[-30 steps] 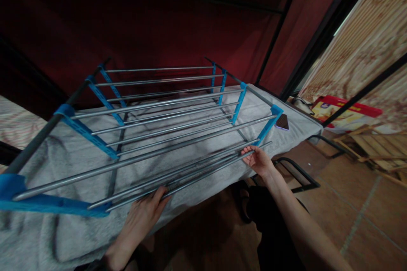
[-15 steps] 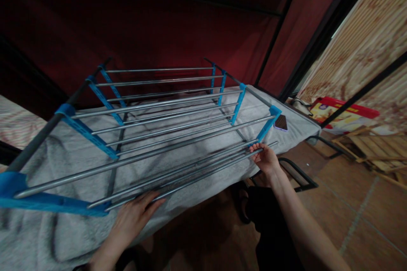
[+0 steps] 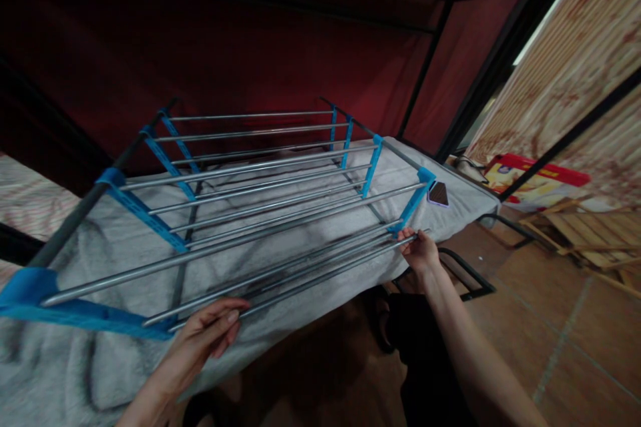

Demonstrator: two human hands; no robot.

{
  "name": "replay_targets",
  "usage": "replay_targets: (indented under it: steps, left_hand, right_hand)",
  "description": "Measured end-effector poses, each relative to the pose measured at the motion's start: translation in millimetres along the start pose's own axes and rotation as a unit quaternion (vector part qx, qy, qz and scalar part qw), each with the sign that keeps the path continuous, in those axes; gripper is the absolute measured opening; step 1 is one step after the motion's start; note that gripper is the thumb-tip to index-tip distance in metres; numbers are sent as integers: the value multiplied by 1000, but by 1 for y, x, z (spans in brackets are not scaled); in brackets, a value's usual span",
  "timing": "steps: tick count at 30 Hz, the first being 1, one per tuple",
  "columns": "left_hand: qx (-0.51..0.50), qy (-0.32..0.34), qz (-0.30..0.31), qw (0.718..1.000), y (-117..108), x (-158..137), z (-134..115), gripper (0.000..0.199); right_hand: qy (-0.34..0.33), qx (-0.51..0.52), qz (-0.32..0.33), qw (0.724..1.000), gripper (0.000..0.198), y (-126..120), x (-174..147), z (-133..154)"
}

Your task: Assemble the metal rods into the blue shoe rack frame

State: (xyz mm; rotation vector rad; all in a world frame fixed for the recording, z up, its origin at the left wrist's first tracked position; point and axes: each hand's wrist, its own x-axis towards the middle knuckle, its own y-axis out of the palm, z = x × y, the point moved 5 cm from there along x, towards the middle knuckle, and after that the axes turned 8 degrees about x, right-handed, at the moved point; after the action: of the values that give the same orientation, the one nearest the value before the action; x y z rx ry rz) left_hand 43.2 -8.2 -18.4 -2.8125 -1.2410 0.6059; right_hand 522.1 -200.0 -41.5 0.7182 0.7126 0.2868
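Note:
A rack of grey metal tubes with blue plastic brackets (image 3: pixel 145 212) lies on its side on a grey blanket (image 3: pixel 310 320). Along its near edge runs a loose metal tube (image 3: pixel 325 276), apart from the brackets at its right end. My left hand (image 3: pixel 213 328) pinches the tube's left end between thumb and fingers, close to the near-left blue bracket (image 3: pixel 90 321). At the other end, my right hand (image 3: pixel 419 252) has its fingers closed around the tube, just below the near-right blue bracket (image 3: pixel 413 203). The tube's left tip is hidden by my left hand.
A phone (image 3: pixel 439 194) lies on the blanket right of the rack. Dark bed-frame posts (image 3: pixel 425 70) and a dark red panel (image 3: pixel 225 47) stand behind. On the floor at right are a red and yellow box (image 3: pixel 535 177), wooden slats (image 3: pixel 585 230) and a black metal frame (image 3: pixel 471 273).
My left hand has turned from lying palm-down over the tubes to pinching the loose tube's end. My right hand keeps its hold on the tube, shifted slightly. The view has moved a little.

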Motion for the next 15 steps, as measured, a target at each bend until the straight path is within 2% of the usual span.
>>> replay_targets:
  steps: [3, 6, 11, 15]
  left_hand:
    - [-88, 5, -27, 996, 0, -6, -9, 43]
    - [-134, 45, -53, 989, -3, -8, -22, 40]
    - [-145, 83, -21, 986, -4, -6, -30, 51]
    - [-106, 74, -6, 992, 1, -2, -27, 52]
  right_hand:
    - [-2, -5, 16, 1000, 22, 0, 0, -3]
    - [3, 0, 21, 1000, 21, 1, -1, -9]
    - [18, 13, 20, 1000, 25, 1, -6, -19]
    - [45, 12, 26, 999, 24, 3, -15, -31]
